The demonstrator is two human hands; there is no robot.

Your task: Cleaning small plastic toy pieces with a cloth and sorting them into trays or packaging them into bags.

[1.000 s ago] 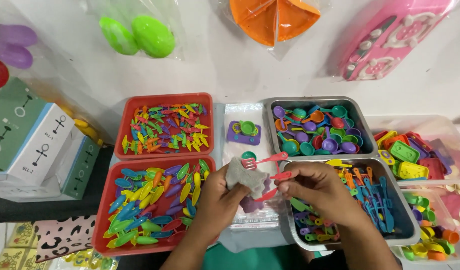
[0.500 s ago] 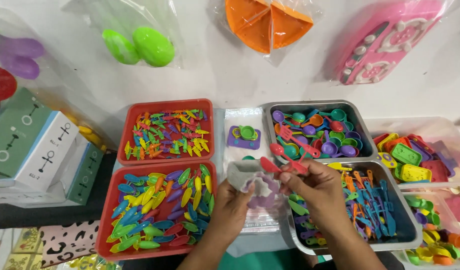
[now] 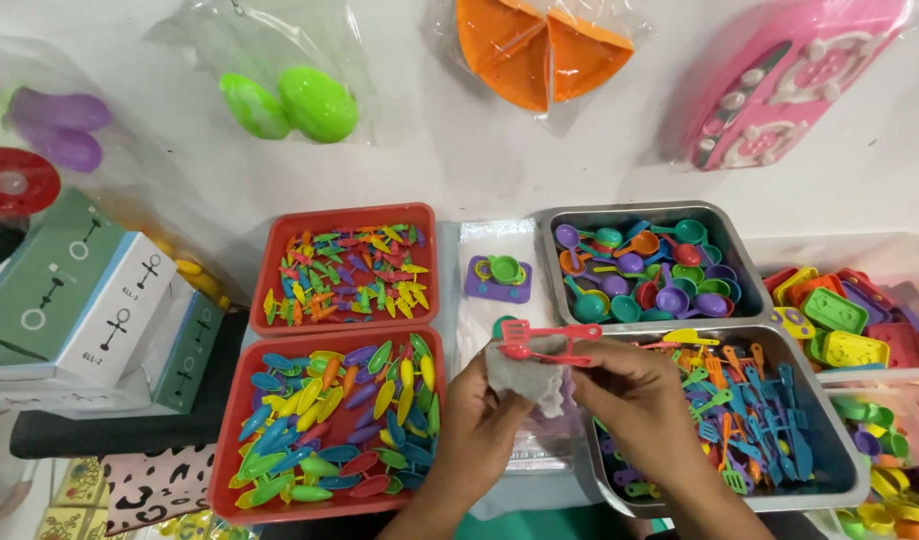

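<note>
The left hand (image 3: pixel 480 420) is pinching a small grey-white cloth (image 3: pixel 525 365), its fingers closed around the lower edge of it. The right hand (image 3: pixel 635 400) is gripping red toy utensils (image 3: pixel 550 340), a little spatula and a second red piece lying along it, with its fingers shut on the handles at the right end. The heads are lying against the top of the cloth. All of this is hovering just in front of the clear plastic bag (image 3: pixel 495 270), which is lying flat on the worktop with a purple toy stove (image 3: pixel 500 278) on it.

To do this well, the red pieces are best kept parallel and held near the handle ends, so the heads are staying free against the cloth; the cloth wants a firm pinch so it is not slipping. Left of the bag are two red trays (image 3: pixel 270 400) of coloured toy pieces; right of it are two metal trays (image 3: pixel 840 470) of small utensils.
</note>
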